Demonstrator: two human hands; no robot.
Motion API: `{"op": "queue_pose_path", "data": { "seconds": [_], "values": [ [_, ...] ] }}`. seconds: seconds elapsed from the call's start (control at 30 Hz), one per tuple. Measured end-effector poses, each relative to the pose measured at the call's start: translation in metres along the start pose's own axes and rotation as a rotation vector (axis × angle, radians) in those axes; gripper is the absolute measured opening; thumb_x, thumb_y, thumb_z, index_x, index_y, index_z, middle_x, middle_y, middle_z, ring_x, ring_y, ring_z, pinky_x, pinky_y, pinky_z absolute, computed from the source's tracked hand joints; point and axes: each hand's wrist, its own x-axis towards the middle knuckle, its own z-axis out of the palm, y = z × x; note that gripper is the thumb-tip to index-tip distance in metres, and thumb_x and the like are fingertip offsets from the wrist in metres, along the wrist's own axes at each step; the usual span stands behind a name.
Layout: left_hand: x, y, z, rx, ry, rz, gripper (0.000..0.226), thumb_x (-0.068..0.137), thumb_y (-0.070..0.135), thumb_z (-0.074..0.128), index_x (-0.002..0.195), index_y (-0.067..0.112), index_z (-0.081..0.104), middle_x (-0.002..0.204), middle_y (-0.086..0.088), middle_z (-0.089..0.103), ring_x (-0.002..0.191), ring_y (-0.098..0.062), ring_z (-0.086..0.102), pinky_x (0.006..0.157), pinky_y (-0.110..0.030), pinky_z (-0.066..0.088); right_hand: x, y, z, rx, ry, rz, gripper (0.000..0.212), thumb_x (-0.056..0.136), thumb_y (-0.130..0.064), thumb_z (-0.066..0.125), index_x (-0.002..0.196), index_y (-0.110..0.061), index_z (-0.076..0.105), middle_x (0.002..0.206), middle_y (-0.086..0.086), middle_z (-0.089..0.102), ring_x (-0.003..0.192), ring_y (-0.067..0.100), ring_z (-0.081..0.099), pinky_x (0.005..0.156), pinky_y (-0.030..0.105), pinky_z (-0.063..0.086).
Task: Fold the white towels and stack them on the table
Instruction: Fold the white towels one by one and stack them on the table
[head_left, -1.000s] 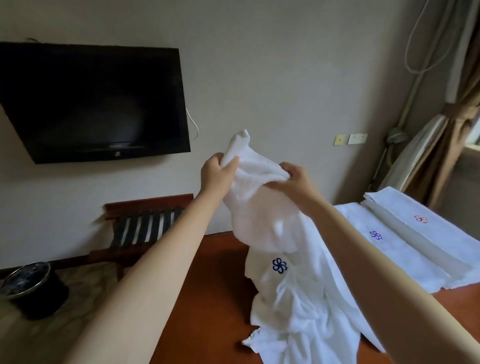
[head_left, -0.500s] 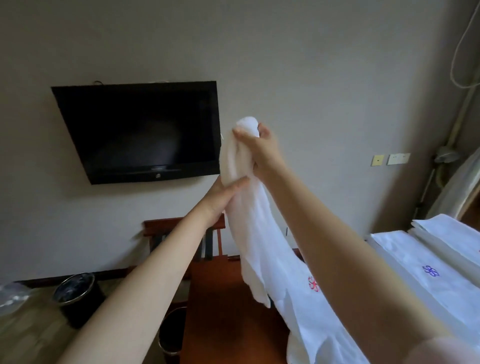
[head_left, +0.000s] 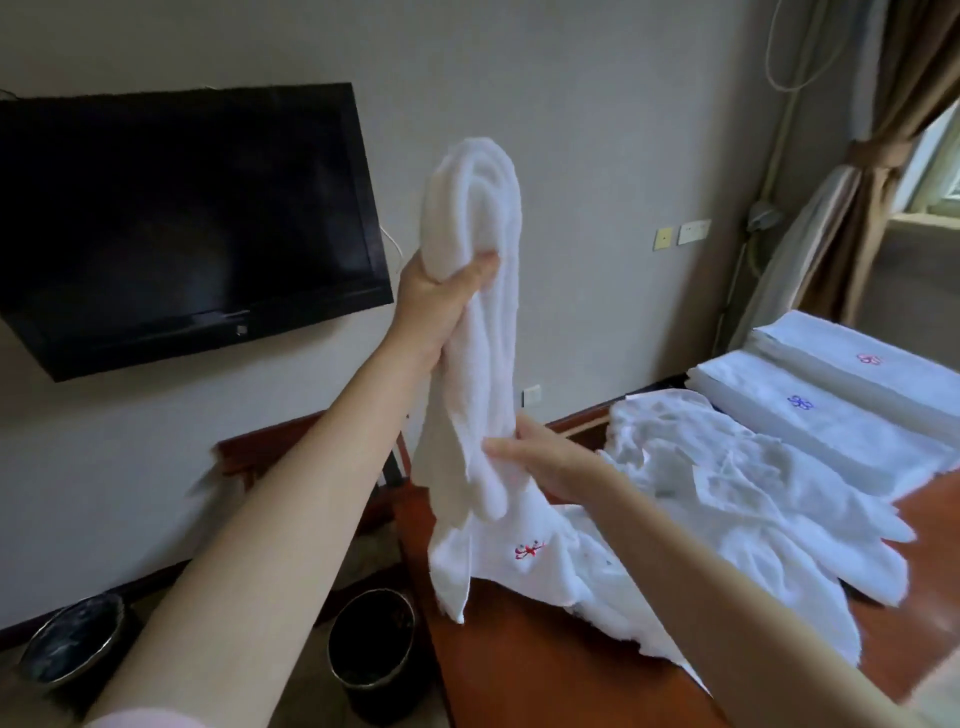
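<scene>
Hands have swapped: left hand (head_left: 441, 296) grips the white towel (head_left: 483, 374) high above the table (head_left: 545, 675); right hand (head_left: 540, 460) pinches it lower. Best slide that pinch down to a corner, keeping tension.

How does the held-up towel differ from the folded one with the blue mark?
The held white towel with red embroidery hangs bunched from the left hand, right hand gripping lower; the folded white towel with blue embroidery lies flat and rectangular. Marks differ: red versus blue. Both are white.

Bare forearms (head_left: 270, 519), perhaps pale pink sleeve (head_left: 136, 719)
</scene>
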Motion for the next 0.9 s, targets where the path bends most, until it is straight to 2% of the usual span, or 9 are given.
{"op": "queue_pose_path", "data": {
  "seconds": [0.1,0.23,0.37,0.47,0.57,0.67,0.73,0.83,0.9],
  "values": [
    [0.016,0.002,-0.005,0.101,0.008,0.078,0.038,0.073,0.041,0.078,0.104,0.033,0.057,0.095,0.017,0.068,0.085,0.001,0.066,0.066,-0.015,0.053,-0.009,0.032,0.031,-0.208,0.168,0.227,0.055,0.069,-0.057,0.076,0.113,-0.025,0.067,0.106,-0.006,0.072,0.102,0.014,0.067,0.098,0.047,0.050],
    [0.045,-0.011,-0.020,0.368,0.023,0.164,0.050,0.074,0.041,0.076,0.111,0.019,0.051,0.100,0.012,0.061,0.096,-0.012,0.061,0.082,-0.028,0.052,-0.008,0.002,0.018,-0.094,0.530,0.062,0.013,0.079,-0.032,0.072,0.087,-0.022,0.071,0.086,-0.003,0.074,0.086,0.015,0.070,0.084,0.039,0.057],
    [0.045,-0.054,-0.023,0.480,-0.001,0.163,0.054,0.075,0.041,0.072,0.116,0.015,0.048,0.093,0.016,0.052,0.087,-0.010,0.053,0.070,-0.016,0.043,0.015,-0.039,0.001,0.012,0.821,-0.102,0.011,0.080,-0.028,0.064,0.087,-0.020,0.067,0.074,-0.006,0.067,0.067,0.006,0.062,0.057,0.023,0.049],
    [0.025,-0.112,-0.012,0.580,-0.132,0.094,0.051,0.080,0.030,0.070,0.122,0.012,0.048,0.098,0.009,0.056,0.088,-0.016,0.054,0.067,-0.011,0.041,0.020,-0.002,0.001,-0.169,0.949,0.053,0.008,0.083,-0.027,0.057,0.084,-0.019,0.056,0.076,-0.004,0.058,0.066,0.005,0.055,0.053,0.021,0.043],
    [-0.009,-0.184,-0.007,0.808,-0.421,-0.027,0.039,0.087,0.022,0.062,0.122,0.010,0.051,0.112,-0.009,0.063,0.097,-0.025,0.060,0.085,-0.033,0.050,0.000,0.084,0.011,-0.326,0.842,0.348,0.015,0.088,-0.011,0.054,0.102,-0.008,0.056,0.093,0.008,0.057,0.083,0.018,0.054,0.065,0.028,0.045],
    [-0.054,-0.249,-0.022,1.051,-1.025,-0.350,0.050,0.088,0.027,0.058,0.135,0.019,0.042,0.129,-0.006,0.053,0.111,-0.023,0.054,0.095,-0.035,0.047,-0.035,0.155,0.018,-0.403,0.320,0.694,0.042,0.092,-0.003,0.057,0.133,-0.001,0.049,0.116,0.016,0.056,0.088,0.006,0.059,0.075,0.020,0.046],
    [-0.077,-0.277,-0.029,1.030,-1.288,-0.599,0.053,0.083,0.028,0.063,0.133,0.022,0.044,0.129,-0.004,0.051,0.115,-0.026,0.051,0.093,-0.036,0.047,-0.053,0.182,0.012,-0.604,0.143,0.805,0.042,0.094,-0.011,0.056,0.136,-0.007,0.051,0.133,0.011,0.053,0.114,0.016,0.056,0.094,0.023,0.042],
    [-0.091,-0.296,-0.020,1.010,-1.205,-0.462,0.020,0.080,0.028,0.058,0.098,0.019,0.055,0.103,-0.003,0.060,0.104,-0.032,0.057,0.082,-0.034,0.048,-0.066,0.184,-0.008,-0.697,0.477,0.674,0.031,0.094,-0.010,0.051,0.124,-0.010,0.061,0.121,0.011,0.063,0.112,0.028,0.057,0.092,0.029,0.043],
    [-0.091,-0.304,-0.006,1.044,-1.072,-0.315,0.040,0.083,0.031,0.056,0.120,0.018,0.054,0.132,-0.008,0.050,0.120,-0.030,0.048,0.097,-0.042,0.045,-0.074,0.182,-0.027,-0.642,0.775,0.565,0.031,0.092,-0.006,0.046,0.116,-0.012,0.064,0.110,0.010,0.067,0.100,0.028,0.062,0.081,0.029,0.045]
  ]
}}
